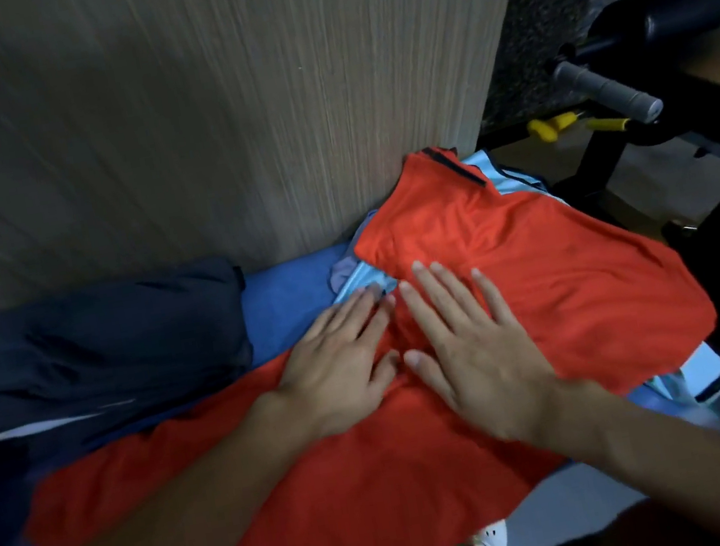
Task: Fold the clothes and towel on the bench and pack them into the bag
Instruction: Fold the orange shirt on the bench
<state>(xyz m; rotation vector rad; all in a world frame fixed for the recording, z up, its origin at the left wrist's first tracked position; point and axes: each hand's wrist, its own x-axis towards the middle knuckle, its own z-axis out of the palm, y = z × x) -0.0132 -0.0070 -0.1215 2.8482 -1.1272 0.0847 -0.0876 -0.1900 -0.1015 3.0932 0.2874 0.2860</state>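
red shirt [563,277], its hem nearest the viewer, lies spread over a light blue garment [703,367] on a blue surface [285,294], towel or bench pad, cannot tell. both hands press flat on it, fingers straight, gripping nothing: left hand [340,366] at 9 o'clock of right hand [471,349]. fabric looks thin, limp and slick, so expect sliding. pinch at hem or shoulder seams. dark navy garment [112,342] lies at 9 o'clock, wood panel [225,104] at 12.

A shirt [519,294] is spread over the bench [286,299] at centre frame; a bundled garment [112,342] is seen at left, a panel [225,104] behind, a handlebar [604,91] at upper right.
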